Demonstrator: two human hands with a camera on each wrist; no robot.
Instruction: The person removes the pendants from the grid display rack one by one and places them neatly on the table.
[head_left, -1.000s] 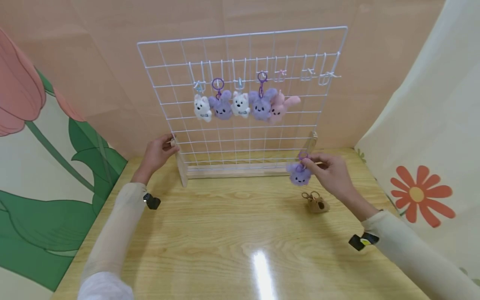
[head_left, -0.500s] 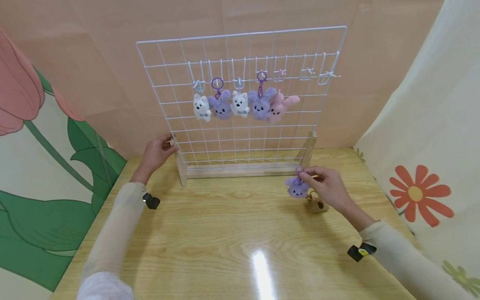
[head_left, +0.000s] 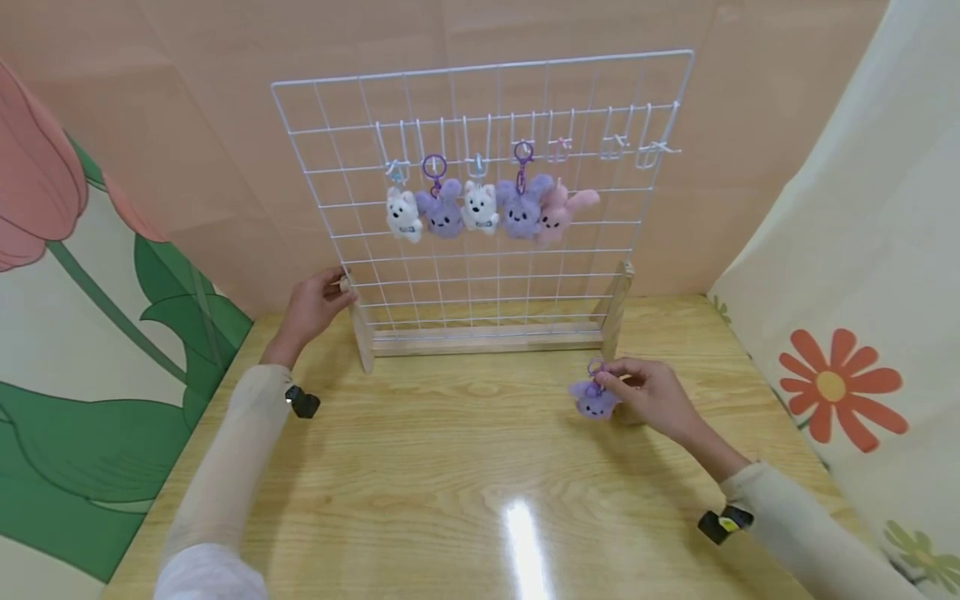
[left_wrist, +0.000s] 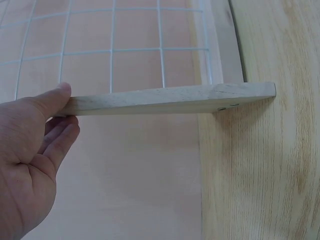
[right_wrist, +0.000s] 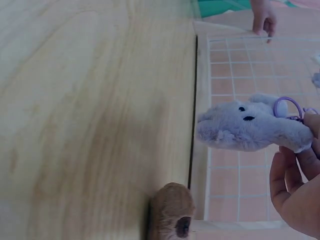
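Note:
My right hand (head_left: 651,393) pinches a purple plush keychain (head_left: 596,402) near its purple ring, low over the table at the right. In the right wrist view the plush (right_wrist: 245,125) hangs from the fingers, its face partly turned away. A brown plush keychain (right_wrist: 172,212) lies on the table; in the head view it is mostly hidden behind my right hand. With thumb and fingers, my left hand (head_left: 311,308) grips the top of the rack's left wooden foot (left_wrist: 165,99). The white wire grid rack (head_left: 487,271) stands upright between the hands.
White dog plushes (head_left: 406,215), purple plushes (head_left: 521,208) and a pink plush (head_left: 558,214) hang from hooks on the grid. Two bare hooks (head_left: 615,147) are at the upper right. A wooden bar (head_left: 487,340) joins the rack's feet. Printed curtains flank the table (head_left: 420,500).
My right hand has moved down and toward me with the purple plush keychain, now covering most of the brown one. My left hand stays on the rack's foot.

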